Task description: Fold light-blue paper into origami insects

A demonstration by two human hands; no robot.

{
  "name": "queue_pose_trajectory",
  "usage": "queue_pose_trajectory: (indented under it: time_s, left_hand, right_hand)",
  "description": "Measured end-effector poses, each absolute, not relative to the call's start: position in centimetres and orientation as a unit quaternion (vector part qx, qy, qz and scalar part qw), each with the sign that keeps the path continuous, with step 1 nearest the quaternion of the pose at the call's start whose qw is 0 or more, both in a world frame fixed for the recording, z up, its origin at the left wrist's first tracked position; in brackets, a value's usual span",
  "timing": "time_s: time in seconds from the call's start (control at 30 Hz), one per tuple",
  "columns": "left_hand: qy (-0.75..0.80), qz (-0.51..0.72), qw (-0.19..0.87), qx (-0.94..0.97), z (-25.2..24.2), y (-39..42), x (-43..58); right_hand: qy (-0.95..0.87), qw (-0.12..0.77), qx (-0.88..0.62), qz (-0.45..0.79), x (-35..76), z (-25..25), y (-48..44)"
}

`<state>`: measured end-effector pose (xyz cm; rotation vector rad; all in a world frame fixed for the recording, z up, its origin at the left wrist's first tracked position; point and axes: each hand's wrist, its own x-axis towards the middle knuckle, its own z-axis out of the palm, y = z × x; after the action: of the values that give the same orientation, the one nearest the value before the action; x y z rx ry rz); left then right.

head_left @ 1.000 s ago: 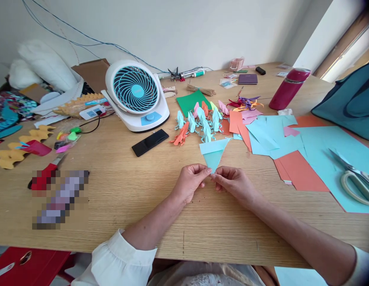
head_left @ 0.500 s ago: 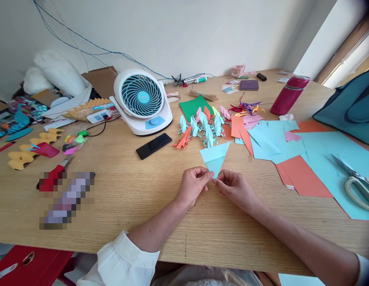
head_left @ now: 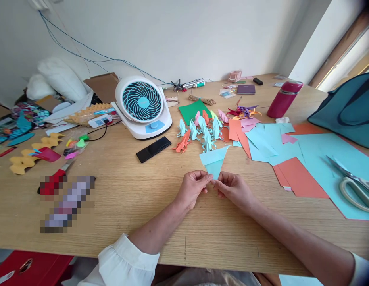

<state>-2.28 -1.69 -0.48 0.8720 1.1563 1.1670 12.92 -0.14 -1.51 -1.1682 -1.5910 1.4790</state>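
Paper triangle (head_left: 214,163) points lengthwise toward the person (head_left: 129,256), tip pinched by both hands (head_left: 192,188).

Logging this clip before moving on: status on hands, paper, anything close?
Left hand, right hand: both pinching. Light-blue folded paper: held by near tip. Paper figures close beyond its far edge.
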Motion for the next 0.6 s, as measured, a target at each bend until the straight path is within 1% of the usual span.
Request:
queue_pose_trajectory:
  time_s: [0.23, 0.6]
  left_hand:
    - [0.506, 0.529, 0.584, 0.352, -0.6, -1.3, -2.6]
    - [0.481, 0.565, 0.604, 0.291, 0.0, -0.8, -3.4]
  right_hand:
    - [-0.641, 0.341, -0.450, 0.520, 12.7, -2.5, -0.4]
    - [-0.684, 0.332, -0.445, 0.474, 12.6, -2.0, -0.7]
